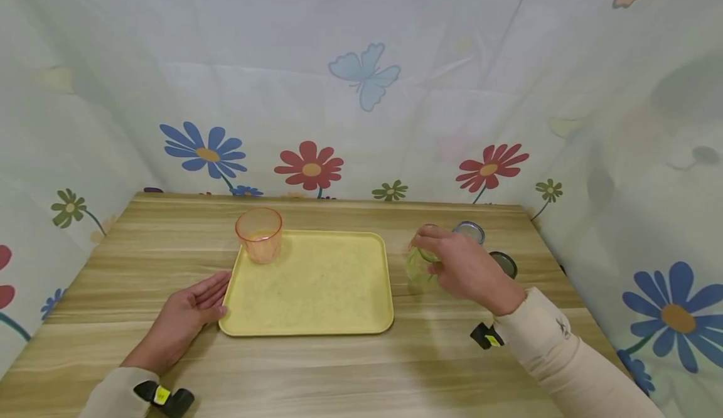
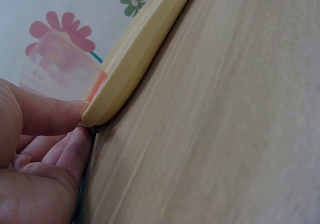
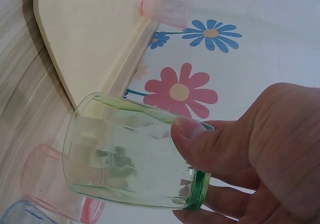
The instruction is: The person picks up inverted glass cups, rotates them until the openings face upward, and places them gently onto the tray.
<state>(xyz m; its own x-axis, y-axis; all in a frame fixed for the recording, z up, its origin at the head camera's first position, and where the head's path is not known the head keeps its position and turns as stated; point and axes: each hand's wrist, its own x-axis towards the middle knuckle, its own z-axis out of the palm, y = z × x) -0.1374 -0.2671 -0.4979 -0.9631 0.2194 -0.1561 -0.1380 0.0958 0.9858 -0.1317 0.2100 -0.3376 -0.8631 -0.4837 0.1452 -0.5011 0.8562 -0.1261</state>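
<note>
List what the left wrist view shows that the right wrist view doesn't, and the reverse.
Only left wrist: the left hand, touching the corner of the rectangular yellow tray.
Only right wrist: the right hand, gripping a clear green cup, with a clear pink cup and a clear blue cup.
Both: the tray, a clear orange cup on it, the wooden table and the flowered cloth.
</note>
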